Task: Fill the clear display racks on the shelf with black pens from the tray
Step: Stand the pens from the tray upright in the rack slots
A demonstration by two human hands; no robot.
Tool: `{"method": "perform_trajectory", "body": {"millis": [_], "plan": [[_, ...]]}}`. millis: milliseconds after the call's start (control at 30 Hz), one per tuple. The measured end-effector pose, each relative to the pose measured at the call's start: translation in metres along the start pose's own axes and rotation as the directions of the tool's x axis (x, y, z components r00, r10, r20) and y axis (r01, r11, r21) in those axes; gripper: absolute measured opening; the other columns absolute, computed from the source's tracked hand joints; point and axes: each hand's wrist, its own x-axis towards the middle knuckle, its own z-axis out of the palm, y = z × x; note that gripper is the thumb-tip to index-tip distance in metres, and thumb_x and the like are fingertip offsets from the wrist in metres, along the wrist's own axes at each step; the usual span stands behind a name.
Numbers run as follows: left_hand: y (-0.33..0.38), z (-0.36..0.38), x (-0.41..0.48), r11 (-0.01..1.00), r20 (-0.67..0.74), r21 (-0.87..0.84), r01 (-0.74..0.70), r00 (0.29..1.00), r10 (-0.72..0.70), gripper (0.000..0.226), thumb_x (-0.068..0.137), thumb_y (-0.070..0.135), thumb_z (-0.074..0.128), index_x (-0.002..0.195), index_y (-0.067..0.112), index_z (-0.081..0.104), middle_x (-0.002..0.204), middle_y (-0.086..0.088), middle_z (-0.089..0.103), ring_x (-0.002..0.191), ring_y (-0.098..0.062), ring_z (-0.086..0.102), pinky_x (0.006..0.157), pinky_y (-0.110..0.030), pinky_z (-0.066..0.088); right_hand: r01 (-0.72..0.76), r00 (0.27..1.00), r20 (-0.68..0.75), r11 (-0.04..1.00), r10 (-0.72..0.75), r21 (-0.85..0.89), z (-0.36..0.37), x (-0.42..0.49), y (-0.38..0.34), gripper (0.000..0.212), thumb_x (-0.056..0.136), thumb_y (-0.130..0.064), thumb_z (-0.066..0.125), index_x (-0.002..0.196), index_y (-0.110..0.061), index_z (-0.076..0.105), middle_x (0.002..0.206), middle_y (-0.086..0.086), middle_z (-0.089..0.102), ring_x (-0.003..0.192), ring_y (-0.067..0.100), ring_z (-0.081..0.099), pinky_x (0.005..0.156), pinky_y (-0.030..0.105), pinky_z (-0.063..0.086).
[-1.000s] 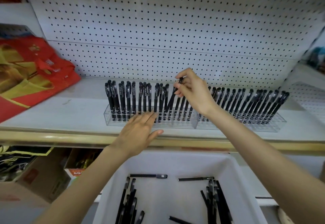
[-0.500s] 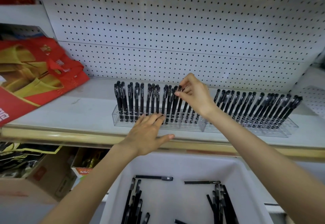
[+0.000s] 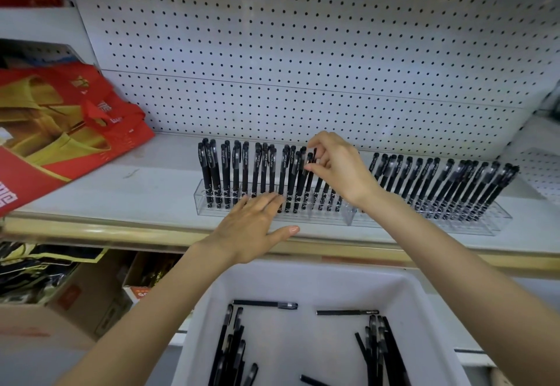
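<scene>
The right hand [image 3: 339,170] reaches over the shelf [image 3: 121,191], and its grip pinches the top of one black pen [image 3: 308,182] between thumb and curled fingers. That pen stands nearly upright in the left rack [image 3: 200,201], towards its right end, among the row of standing pens [image 3: 236,170] that already fills most of this clear rack. The left hand [image 3: 251,228] lies flat and low, its grip spread: the fingers are straight, their tips touch the front of the left rack, and the thumb points off to the right along the shelf edge.

Just beside the left rack, end to end with it, is the right rack [image 3: 497,219], packed with leaning pens [image 3: 439,182] that tilt to the right.

Below the shelf, nearest the camera, sits the white tray [image 3: 303,279]. It holds a left pile of pens [image 3: 230,349] and a right pile of pens [image 3: 381,349], with two loose pens [image 3: 265,304] lying crosswise near its far wall and another at the bottom edge of the view.

A white pegboard [image 3: 303,52] backs the shelf. Red and gold bags [image 3: 60,119] lie on the shelf at the left, well apart from the racks, and cardboard boxes [image 3: 75,294] sit underneath.
</scene>
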Motion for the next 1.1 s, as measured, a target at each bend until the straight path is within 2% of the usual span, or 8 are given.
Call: {"method": "perform_trajectory", "body": {"millis": [300, 433, 533, 633, 767, 900, 1000, 1100], "plan": [[-0.008, 0.055, -0.078, 0.994, -0.158, -0.109, -0.001, 0.987, -0.017, 0.078, 0.090, 0.070, 0.011, 0.154, 0.024, 0.011, 0.161, 0.007, 0.003, 0.145, 0.000, -0.004, 0.116, -0.024, -0.009, -0.041, 0.979, 0.200, 0.997, 0.025, 0.073, 0.023, -0.079, -0.032, 0.041, 0.087, -0.019, 0.069, 0.124, -0.016, 0.051, 0.096, -0.008, 0.045, 0.069, 0.003, 0.053, 0.073, 0.019, 0.046], [-0.022, 0.095, -0.115, 0.965, -0.241, -0.216, 0.149, 0.950, -0.201, 0.072, 0.094, 0.060, 0.017, 0.153, 0.020, 0.012, 0.159, 0.007, 0.005, 0.144, -0.003, 0.004, 0.118, -0.029, 0.006, -0.290, 0.908, 0.374, 0.926, 0.187, 0.242, 0.078, -0.124, -0.030, 0.032, 0.085, -0.017, 0.071, 0.114, -0.016, 0.056, 0.090, -0.001, 0.053, 0.069, 0.007, 0.056, 0.066, 0.022, 0.049], [-0.024, 0.108, -0.137, 0.855, -0.178, -0.437, 0.280, 0.905, -0.387, 0.072, 0.096, 0.060, 0.026, 0.153, 0.023, 0.001, 0.153, 0.016, -0.001, 0.140, 0.003, -0.001, 0.116, -0.022, 0.007, -0.608, 0.701, 0.645, 0.728, 0.304, 0.317, 0.123, -0.160, -0.034, 0.032, 0.086, -0.018, 0.071, 0.113, -0.012, 0.054, 0.089, 0.005, 0.058, 0.067, 0.010, 0.059, 0.058, 0.021, 0.053], [-0.021, 0.117, -0.146, 0.735, -0.041, -0.579, 0.354, 0.887, -0.459, 0.074, 0.096, 0.043, 0.040, 0.152, 0.025, -0.006, 0.149, 0.022, -0.003, 0.135, 0.007, -0.001, 0.108, -0.015, 0.007, -0.738, 0.549, 0.752, 0.634, 0.365, 0.231, 0.161, -0.189, -0.043, 0.041, 0.086, -0.029, 0.070, 0.119, -0.015, 0.050, 0.101, 0.004, 0.056, 0.084, 0.014, 0.060, 0.072, 0.027, 0.057], [-0.023, 0.134, -0.154, 0.593, 0.065, -0.696, 0.405, 0.858, -0.510, 0.077, 0.097, 0.033, 0.048, 0.152, 0.025, -0.006, 0.152, 0.018, 0.003, 0.136, 0.007, 0.001, 0.110, -0.015, 0.007, -0.815, 0.499, 0.755, 0.526, 0.426, 0.242, 0.196, -0.213, -0.050, 0.059, 0.084, -0.035, 0.072, 0.130, -0.020, 0.040, 0.117, 0.004, 0.045, 0.112, 0.019, 0.051, 0.094, 0.031, 0.048], [-0.030, 0.140, -0.164, 0.408, 0.143, -0.806, 0.430, 0.809, -0.570, 0.071, 0.097, 0.028, 0.053, 0.153, 0.026, 0.010, 0.153, 0.012, 0.028, 0.141, -0.005, 0.026, 0.117, -0.032, 0.025, -0.886, 0.439, 0.778, 0.363, 0.450, 0.290, 0.214, -0.227, -0.050, 0.069, 0.080, -0.032, 0.076, 0.135, -0.019, 0.036, 0.119, 0.007, 0.050, 0.113, 0.022, 0.055, 0.100, 0.039, 0.048], [-0.032, 0.140, -0.165, 0.402, 0.125, -0.807, 0.432, 0.791, -0.599, 0.051, 0.095, 0.025, 0.057, 0.142, 0.028, 0.037, 0.128, 0.017, 0.055, 0.119, -0.002, 0.051, 0.104, -0.032, 0.043, -0.894, 0.428, 0.802, 0.323, 0.416, 0.309, 0.215, -0.228, -0.050, 0.067, 0.081, -0.027, 0.076, 0.134, -0.017, 0.037, 0.111, 0.004, 0.054, 0.108, 0.018, 0.057, 0.099, 0.035, 0.048], [-0.031, 0.138, -0.164, 0.354, 0.144, -0.831, 0.429, 0.780, -0.609, 0.043, 0.095, 0.022, 0.058, 0.135, 0.028, 0.043, 0.114, 0.022, 0.058, 0.106, 0.005, 0.056, 0.094, -0.025, 0.048, -0.896, 0.426, 0.827, 0.299, 0.368, 0.329, 0.215, -0.226, -0.050, 0.070, 0.080, -0.023, 0.078, 0.136, -0.016, 0.037, 0.117, 0.003, 0.054, 0.111, 0.015, 0.055, 0.099, 0.031, 0.048]]}}
